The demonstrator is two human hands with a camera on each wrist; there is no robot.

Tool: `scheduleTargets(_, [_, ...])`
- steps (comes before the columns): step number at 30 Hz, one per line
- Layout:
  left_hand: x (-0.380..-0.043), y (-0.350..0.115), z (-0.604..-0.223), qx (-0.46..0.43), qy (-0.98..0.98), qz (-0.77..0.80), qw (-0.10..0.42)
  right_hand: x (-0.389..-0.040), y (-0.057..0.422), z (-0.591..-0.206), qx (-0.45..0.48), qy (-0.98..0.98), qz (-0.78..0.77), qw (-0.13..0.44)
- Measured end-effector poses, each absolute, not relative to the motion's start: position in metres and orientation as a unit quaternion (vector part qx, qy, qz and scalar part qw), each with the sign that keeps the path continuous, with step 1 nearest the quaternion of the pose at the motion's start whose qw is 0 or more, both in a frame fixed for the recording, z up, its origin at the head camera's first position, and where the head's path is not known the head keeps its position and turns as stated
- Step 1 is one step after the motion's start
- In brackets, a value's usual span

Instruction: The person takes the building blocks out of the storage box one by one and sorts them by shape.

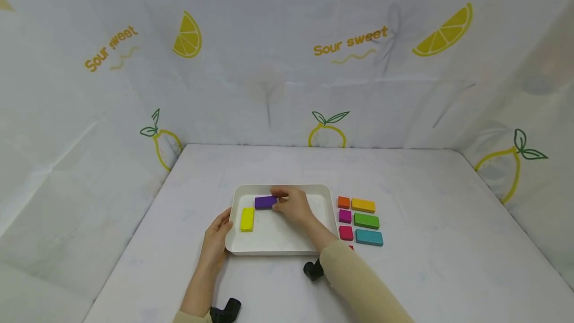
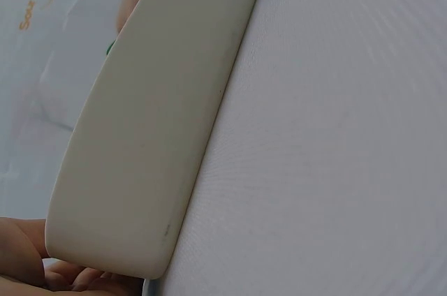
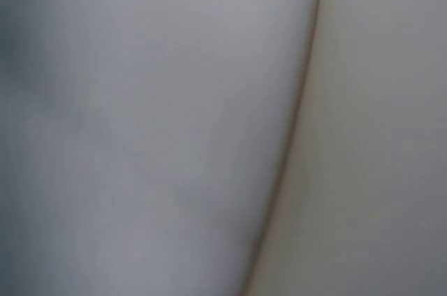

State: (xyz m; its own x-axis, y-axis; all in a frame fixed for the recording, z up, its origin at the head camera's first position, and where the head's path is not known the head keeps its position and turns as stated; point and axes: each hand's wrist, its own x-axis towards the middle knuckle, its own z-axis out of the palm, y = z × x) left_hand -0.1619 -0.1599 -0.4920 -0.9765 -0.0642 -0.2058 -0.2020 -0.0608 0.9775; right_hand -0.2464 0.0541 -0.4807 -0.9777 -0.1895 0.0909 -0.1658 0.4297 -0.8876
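A white tray (image 1: 287, 241) lies on the table; its outer wall (image 2: 147, 128) fills much of the left wrist view. My left hand (image 1: 217, 241) grips its left side, with the thumb by the rim and the other fingers curled against the wall. Over the tray's back part, my right hand (image 1: 293, 207) pinches the right end of a purple block (image 1: 264, 203). In front of that block, a bit to the left, a yellow block (image 1: 247, 220) lies inside the tray. The right wrist view is blurred and shows only pale surfaces, no fingers.
Right of the tray lie smaller orange (image 1: 343, 202), magenta (image 1: 345, 216) and pinkish-red (image 1: 346, 233) blocks. Beside them are longer amber (image 1: 363, 206), green (image 1: 366, 221) and teal (image 1: 369, 238) blocks. Part of a red block (image 1: 351, 247) shows behind the right forearm.
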Motion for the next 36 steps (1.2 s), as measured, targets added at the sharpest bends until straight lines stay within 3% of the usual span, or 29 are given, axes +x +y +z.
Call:
scheduleTargets(20, [-0.162, -0.159, -0.491, -0.096, 0.677, 0.728, 0.045, -0.220, 0.128, -0.442, -0.066, 0.823, -0.564, -0.022])
scheduleTargets(36, [-0.161, -0.159, -0.491, -0.098, 0.681, 0.724, 0.049, -0.193, 0.199, -0.438, -0.026, 0.839, -0.543, -0.041])
